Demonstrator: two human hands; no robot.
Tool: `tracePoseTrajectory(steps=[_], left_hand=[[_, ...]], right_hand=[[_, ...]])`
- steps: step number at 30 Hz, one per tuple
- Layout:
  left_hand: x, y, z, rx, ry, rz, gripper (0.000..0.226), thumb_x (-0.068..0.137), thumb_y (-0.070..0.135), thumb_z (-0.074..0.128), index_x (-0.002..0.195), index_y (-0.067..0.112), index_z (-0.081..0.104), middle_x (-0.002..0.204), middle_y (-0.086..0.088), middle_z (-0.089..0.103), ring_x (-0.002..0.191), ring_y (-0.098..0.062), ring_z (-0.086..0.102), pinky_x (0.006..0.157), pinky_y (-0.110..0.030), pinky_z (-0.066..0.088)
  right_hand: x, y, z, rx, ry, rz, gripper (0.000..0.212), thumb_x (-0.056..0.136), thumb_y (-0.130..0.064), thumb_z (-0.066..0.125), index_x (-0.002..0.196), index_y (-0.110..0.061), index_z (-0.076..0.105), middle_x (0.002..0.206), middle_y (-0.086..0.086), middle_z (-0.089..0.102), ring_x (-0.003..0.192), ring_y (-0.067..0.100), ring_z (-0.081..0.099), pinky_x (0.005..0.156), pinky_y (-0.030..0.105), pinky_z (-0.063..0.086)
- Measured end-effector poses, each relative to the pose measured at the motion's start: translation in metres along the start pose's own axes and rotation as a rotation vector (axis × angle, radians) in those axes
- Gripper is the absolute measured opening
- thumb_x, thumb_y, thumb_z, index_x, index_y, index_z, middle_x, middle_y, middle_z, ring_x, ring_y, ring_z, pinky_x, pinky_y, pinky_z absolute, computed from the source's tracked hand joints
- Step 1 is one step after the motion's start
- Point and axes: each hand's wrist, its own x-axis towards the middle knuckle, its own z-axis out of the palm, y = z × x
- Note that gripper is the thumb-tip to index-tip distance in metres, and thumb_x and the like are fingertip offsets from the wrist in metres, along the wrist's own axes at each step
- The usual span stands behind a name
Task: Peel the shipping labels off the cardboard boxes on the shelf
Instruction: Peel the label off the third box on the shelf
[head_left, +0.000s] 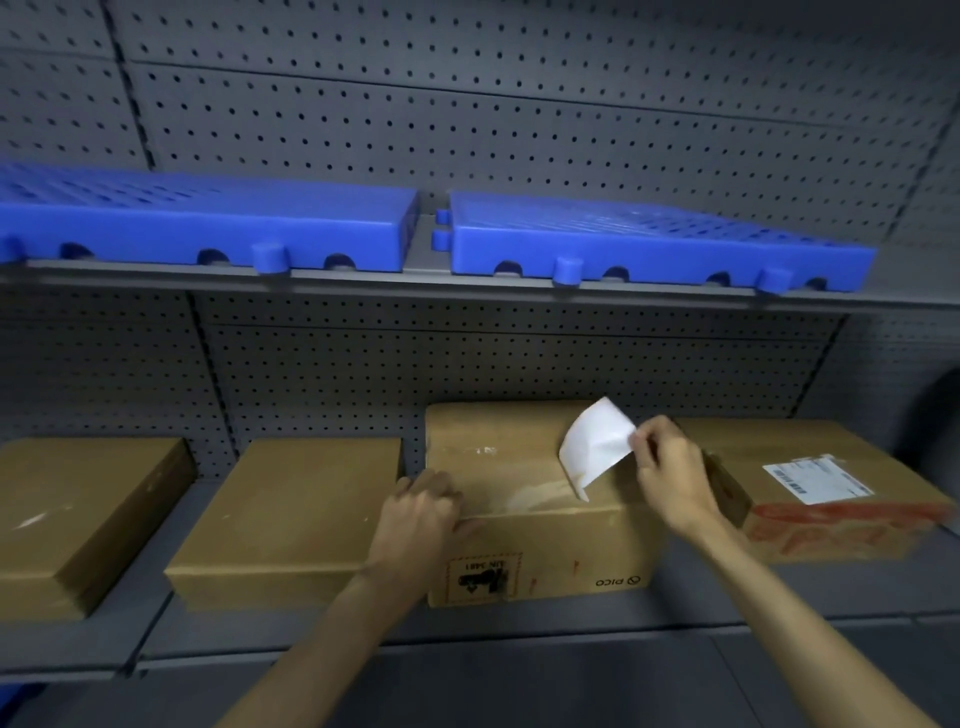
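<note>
Several cardboard boxes stand in a row on the grey shelf (519, 621). The tall middle box (550, 551) has a white shipping label (597, 447) curled up off its top, still stuck at its lower end. My right hand (670, 467) pinches the label's upper right edge. My left hand (421, 512) presses flat on the box's front left top corner. The box to the right (841, 525) carries a printed label (813, 475) lying flat on its top. Two flat boxes on the left (291, 514) (78, 514) show no label.
Two blue plastic grid panels (208, 228) (654, 244) lie on the upper shelf. Grey pegboard (519, 358) backs both shelves. Narrow gaps separate the boxes. A dark rounded shape (935, 415) shows at the far right edge.
</note>
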Motion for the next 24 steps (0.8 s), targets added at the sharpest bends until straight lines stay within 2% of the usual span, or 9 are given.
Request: tracePoseTrajectory(steps=[4,7,11,13,16,19,21,22,24], left_hand=[[0.001,0.001,0.0,0.02,-0.029,0.009,0.044,0.092,0.058,0.044,0.103,0.021,0.067,0.114,0.007,0.059,0.111,-0.012,0.049,0.092,-0.027,0.04],[0.001,0.001,-0.001,0.017,-0.008,-0.003,0.043,0.091,0.057,0.047,0.098,0.021,0.069,0.109,0.005,0.061,0.108,-0.012,0.052,0.087,-0.027,0.042],[0.001,0.006,-0.006,0.039,-0.05,-0.008,0.044,0.093,0.057,0.043,0.104,0.021,0.065,0.114,0.004,0.057,0.111,-0.014,0.05,0.094,-0.031,0.039],[0.004,0.007,-0.009,0.055,-0.068,-0.012,0.044,0.093,0.057,0.043,0.109,0.021,0.063,0.117,0.004,0.056,0.113,-0.015,0.049,0.1,-0.034,0.036],[0.005,0.01,-0.012,0.068,-0.106,-0.021,0.044,0.093,0.057,0.043,0.111,0.022,0.062,0.12,0.003,0.055,0.115,-0.015,0.048,0.105,-0.037,0.032],[0.01,0.013,-0.018,0.059,-0.13,-0.046,0.051,0.091,0.064,0.039,0.11,0.023,0.063,0.12,0.003,0.057,0.112,-0.015,0.051,0.108,-0.04,0.031],[0.015,0.015,-0.024,0.021,-0.126,-0.065,0.062,0.087,0.072,0.034,0.115,0.023,0.061,0.121,0.003,0.058,0.111,-0.015,0.053,0.108,-0.041,0.031],[0.017,0.017,-0.027,-0.016,-0.111,-0.068,0.07,0.085,0.075,0.032,0.126,0.023,0.053,0.125,0.003,0.055,0.113,-0.015,0.052,0.108,-0.041,0.033],[0.022,0.022,-0.031,-0.124,-0.071,-0.06,0.088,0.081,0.079,0.035,0.149,0.026,0.018,0.137,0.002,0.047,0.118,-0.017,0.051,0.103,-0.039,0.039]], right_hand=[[0.017,0.014,-0.032,0.076,0.199,0.152,0.01,0.096,-0.009,0.051,0.092,-0.003,0.058,0.088,0.017,0.064,0.083,0.031,0.059,0.075,0.04,0.047],[0.003,-0.001,-0.031,0.057,0.056,0.063,0.011,0.097,-0.012,0.052,0.089,-0.007,0.058,0.082,0.006,0.063,0.078,0.023,0.055,0.069,0.032,0.04],[-0.002,-0.014,-0.032,0.24,0.018,0.046,0.014,0.097,-0.016,0.053,0.085,-0.012,0.056,0.072,0.004,0.063,0.068,0.017,0.059,0.062,0.03,0.045],[0.001,-0.021,-0.04,0.412,0.144,0.054,0.013,0.099,-0.016,0.052,0.087,-0.011,0.055,0.069,0.005,0.061,0.063,0.012,0.057,0.063,0.027,0.045],[0.006,-0.029,-0.052,0.573,0.378,0.07,0.008,0.098,-0.011,0.051,0.091,-0.011,0.055,0.068,0.002,0.06,0.06,0.005,0.057,0.069,0.035,0.047],[0.0,-0.04,-0.049,0.603,0.221,0.036,0.016,0.096,-0.006,0.054,0.083,-0.016,0.056,0.068,0.006,0.061,0.06,0.013,0.056,0.065,0.032,0.047],[-0.007,-0.048,-0.042,0.688,0.113,0.058,0.018,0.095,-0.005,0.056,0.081,-0.016,0.057,0.062,0.003,0.061,0.053,0.01,0.054,0.056,0.025,0.045],[-0.011,-0.052,-0.039,0.729,0.064,0.06,0.018,0.095,-0.004,0.056,0.08,-0.014,0.057,0.058,0.001,0.06,0.049,0.009,0.052,0.052,0.021,0.044],[-0.019,-0.059,-0.032,0.761,-0.036,0.038,0.015,0.094,-0.001,0.056,0.08,-0.005,0.059,0.051,0.001,0.056,0.046,0.01,0.05,0.05,0.017,0.042]])
